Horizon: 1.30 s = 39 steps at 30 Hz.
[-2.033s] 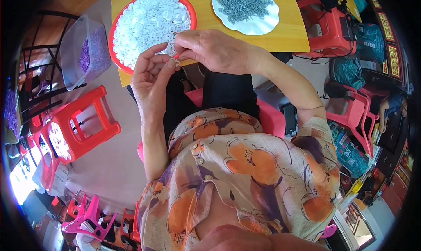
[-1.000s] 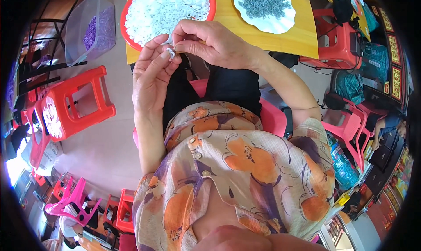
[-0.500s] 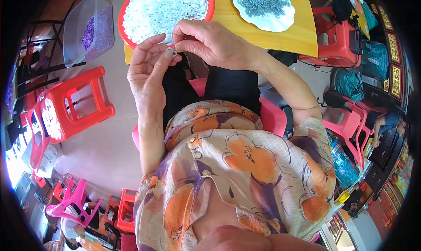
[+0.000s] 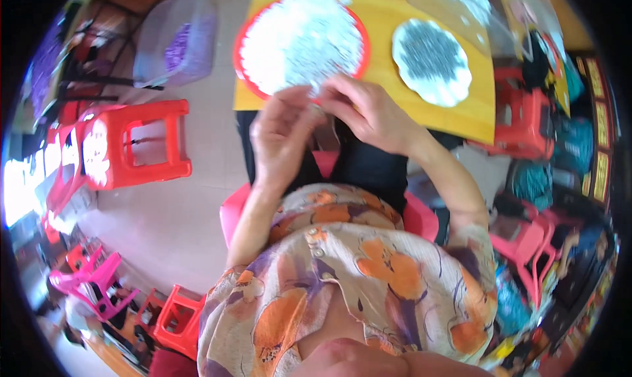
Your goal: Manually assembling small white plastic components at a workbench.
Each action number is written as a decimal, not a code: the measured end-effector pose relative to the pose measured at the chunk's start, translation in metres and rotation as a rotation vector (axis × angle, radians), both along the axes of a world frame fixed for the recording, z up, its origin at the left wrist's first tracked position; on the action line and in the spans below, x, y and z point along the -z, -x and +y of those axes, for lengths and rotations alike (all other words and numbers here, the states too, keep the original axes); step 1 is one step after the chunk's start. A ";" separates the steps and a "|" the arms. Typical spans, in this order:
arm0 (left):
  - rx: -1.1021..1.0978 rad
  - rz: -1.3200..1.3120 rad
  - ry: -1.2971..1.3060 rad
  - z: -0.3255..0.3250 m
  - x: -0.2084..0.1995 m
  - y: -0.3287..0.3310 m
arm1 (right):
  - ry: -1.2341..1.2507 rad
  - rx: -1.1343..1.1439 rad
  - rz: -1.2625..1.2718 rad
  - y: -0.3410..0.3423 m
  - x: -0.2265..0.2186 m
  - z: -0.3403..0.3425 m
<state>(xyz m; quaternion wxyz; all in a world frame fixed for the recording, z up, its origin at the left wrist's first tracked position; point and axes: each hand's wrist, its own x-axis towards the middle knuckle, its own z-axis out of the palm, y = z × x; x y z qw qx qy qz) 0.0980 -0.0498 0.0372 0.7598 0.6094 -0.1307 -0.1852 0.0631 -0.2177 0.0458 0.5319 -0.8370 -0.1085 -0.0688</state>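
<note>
A small whitish piece (image 4: 318, 109) is located at my fingertips, just off the 6 o'clock edge of the bowl; motion blur hides its shape. My left hand (image 4: 284, 132) is partly curled, thumb and finger pinched on the piece. My right hand (image 4: 372, 113) meets it from 3 o'clock, thumb and index finger nearly together; I cannot tell whether they grip the piece.

At 12 o'clock, the red-rimmed bowl (image 4: 239, 54) holds a heap of white pieces (image 4: 303, 41). At 2 o'clock, a white wavy-edged dish (image 4: 454, 92) holds grey pieces (image 4: 431, 51). Both rest on the yellow table (image 4: 382, 15).

At 10 o'clock, off the table, a clear bin (image 4: 148, 67) contains purple pieces (image 4: 178, 48). A red stool (image 4: 112, 143) lies at 9 o'clock, a pink chair (image 4: 530, 245) at 4 o'clock.
</note>
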 end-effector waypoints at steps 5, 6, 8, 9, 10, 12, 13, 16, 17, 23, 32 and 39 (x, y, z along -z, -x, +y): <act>0.033 -0.095 -0.011 0.001 0.008 0.002 | -0.029 -0.044 0.149 0.003 -0.017 0.002; 0.034 -0.101 -0.006 0.002 0.009 0.002 | -0.036 0.002 0.119 0.003 -0.018 0.006; 0.037 -0.099 0.039 0.001 0.003 0.003 | -0.040 0.027 0.076 0.003 -0.019 0.006; 0.089 -0.092 -0.002 0.005 0.005 0.002 | -0.022 0.021 0.093 0.003 -0.017 0.004; 0.081 -0.091 0.016 0.005 0.006 0.001 | -0.002 0.021 0.111 0.002 -0.016 0.003; 0.056 -0.099 0.033 0.006 0.009 0.001 | 0.000 0.005 0.116 0.002 -0.017 0.005; 0.066 -0.026 0.115 0.005 0.010 0.000 | 0.002 0.018 0.134 0.002 -0.018 0.005; 0.099 0.087 0.196 0.006 0.009 -0.003 | 0.009 0.027 0.082 0.001 -0.026 0.010; 0.130 0.138 0.194 0.006 0.009 -0.003 | 0.027 0.043 0.056 0.002 -0.026 0.011; 0.071 0.026 0.198 0.002 0.009 0.002 | 0.037 0.123 0.021 0.009 -0.025 0.017; -0.042 -0.249 -0.006 -0.002 0.011 0.013 | -0.205 0.170 0.239 0.021 -0.016 0.019; 0.125 0.214 0.285 -0.004 0.015 0.010 | -0.274 0.239 0.238 0.023 -0.012 0.017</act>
